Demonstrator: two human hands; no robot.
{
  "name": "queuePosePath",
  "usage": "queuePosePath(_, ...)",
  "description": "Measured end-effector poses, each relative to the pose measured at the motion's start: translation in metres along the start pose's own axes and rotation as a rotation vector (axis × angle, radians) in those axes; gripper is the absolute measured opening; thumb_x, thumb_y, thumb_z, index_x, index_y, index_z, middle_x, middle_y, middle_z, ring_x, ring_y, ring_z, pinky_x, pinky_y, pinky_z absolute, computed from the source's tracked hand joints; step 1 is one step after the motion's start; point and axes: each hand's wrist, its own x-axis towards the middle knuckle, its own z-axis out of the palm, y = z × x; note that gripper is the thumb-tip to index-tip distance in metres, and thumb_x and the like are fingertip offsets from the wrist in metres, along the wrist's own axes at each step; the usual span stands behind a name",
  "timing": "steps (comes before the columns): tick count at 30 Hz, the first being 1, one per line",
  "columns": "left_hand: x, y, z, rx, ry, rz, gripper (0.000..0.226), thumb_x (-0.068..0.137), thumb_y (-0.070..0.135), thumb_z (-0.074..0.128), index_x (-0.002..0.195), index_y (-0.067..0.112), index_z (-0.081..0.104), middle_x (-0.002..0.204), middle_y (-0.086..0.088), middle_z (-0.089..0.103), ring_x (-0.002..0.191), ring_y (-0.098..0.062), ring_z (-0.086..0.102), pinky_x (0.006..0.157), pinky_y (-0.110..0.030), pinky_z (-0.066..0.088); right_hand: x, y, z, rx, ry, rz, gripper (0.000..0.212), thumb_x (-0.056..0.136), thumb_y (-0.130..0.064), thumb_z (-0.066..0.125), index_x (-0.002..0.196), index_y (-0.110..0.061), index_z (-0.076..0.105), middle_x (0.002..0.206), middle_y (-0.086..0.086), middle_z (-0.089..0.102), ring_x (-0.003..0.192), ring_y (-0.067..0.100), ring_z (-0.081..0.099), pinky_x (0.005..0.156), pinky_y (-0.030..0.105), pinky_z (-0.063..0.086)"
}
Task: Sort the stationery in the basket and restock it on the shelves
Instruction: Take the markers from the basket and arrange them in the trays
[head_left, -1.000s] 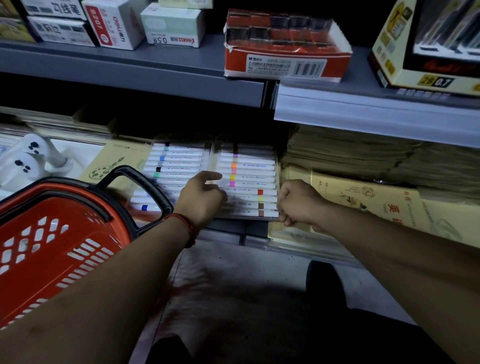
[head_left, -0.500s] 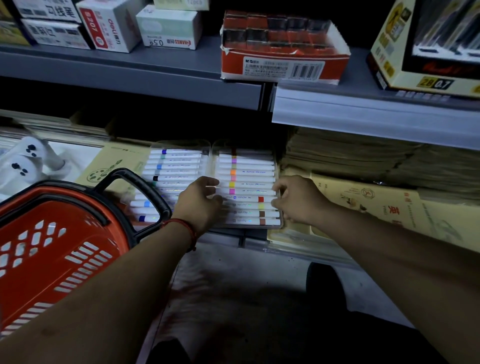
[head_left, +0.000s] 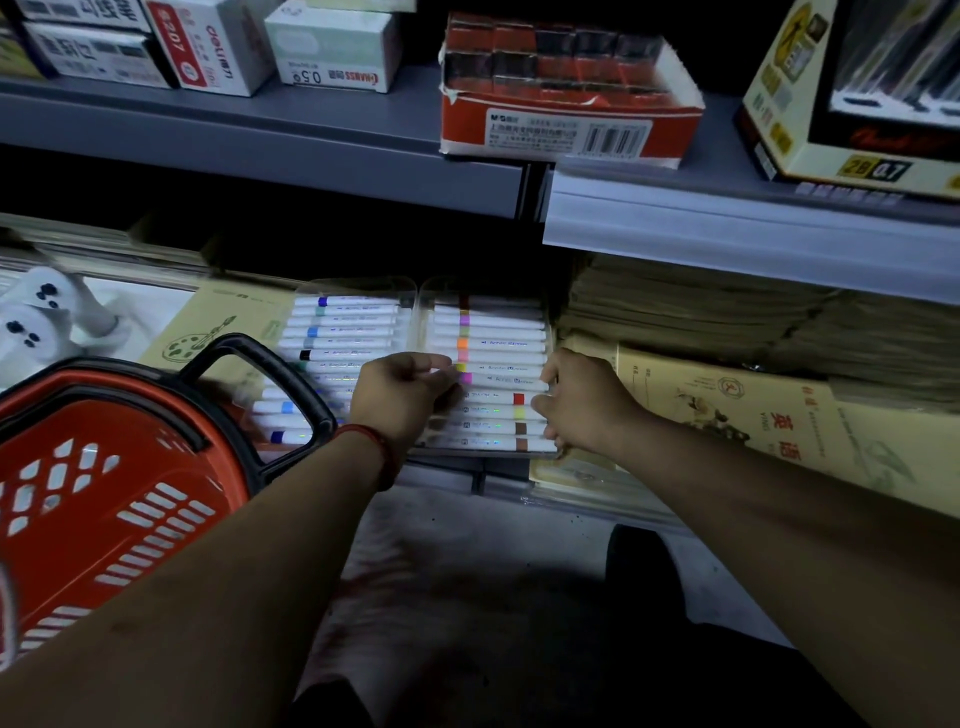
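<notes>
The left hand (head_left: 400, 396) is laid, fingers curled, on the middle of a clear marker case (head_left: 483, 338), its grasp not discernible; the case's right edge is gripped by the right hand (head_left: 587, 404). The case is set flat on the lower shelf (head_left: 441, 470), markers running left to right, "Acrylic" printed on them.

A stationery shop: grey shelves (head_left: 260, 130) carry barcoded boxes (head_left: 566, 98), marker sets (head_left: 415, 364) and stacked paper pads (head_left: 727, 322), with a red shopping basket (head_left: 104, 493) alongside.
</notes>
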Motion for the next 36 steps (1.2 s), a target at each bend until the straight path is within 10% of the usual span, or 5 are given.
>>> queuePosePath(14,-0.002,0.026,-0.007,0.016,0.057,0.271,0.011,0.095,-0.003,0.063,0.103,0.005,0.066,0.091,-0.016,0.071,0.084,-0.027,0.072,0.086,-0.032,0.06,-0.002,-0.003,-0.007,0.096,0.096,-0.132,0.022,0.089,-0.025,0.071,0.109,-0.02,0.063,0.093,0.005,0.067,0.077,0.027,0.071,0.077,0.044,0.06)
queuePosePath(21,-0.001,0.019,-0.002,-0.249,0.015,0.083,0.024,0.089,-0.003,0.07,0.11,-0.008,0.061,0.083,-0.017,0.071,0.077,-0.026,0.073,0.08,-0.03,0.061,-0.014,-0.012,-0.01,0.178,0.004,-0.122,0.008,0.092,-0.015,0.072,0.095,-0.008,0.071,0.062,0.011,0.068,0.044,0.014,0.063,0.043,0.025,0.048)
queuePosePath(31,0.0,0.001,0.006,0.103,-0.096,0.146,0.022,0.094,0.009,0.068,0.079,-0.007,0.065,0.074,-0.02,0.063,0.069,-0.025,0.065,0.083,-0.058,0.058,-0.021,-0.028,-0.002,0.216,-0.116,-0.147,0.013,0.095,-0.002,0.061,0.104,-0.005,0.069,0.072,0.018,0.072,0.048,0.014,0.067,0.043,0.018,0.047)
queuePosePath(36,0.012,-0.003,-0.012,0.931,-0.101,0.503,0.019,0.099,0.017,0.057,0.102,0.007,0.073,0.097,-0.019,0.065,0.09,-0.037,0.061,0.08,-0.04,0.05,-0.008,-0.009,-0.014,0.308,0.07,-0.043,0.022,0.096,-0.005,0.059,0.117,-0.01,0.059,0.072,0.017,0.072,0.055,0.024,0.072,0.052,0.033,0.059)
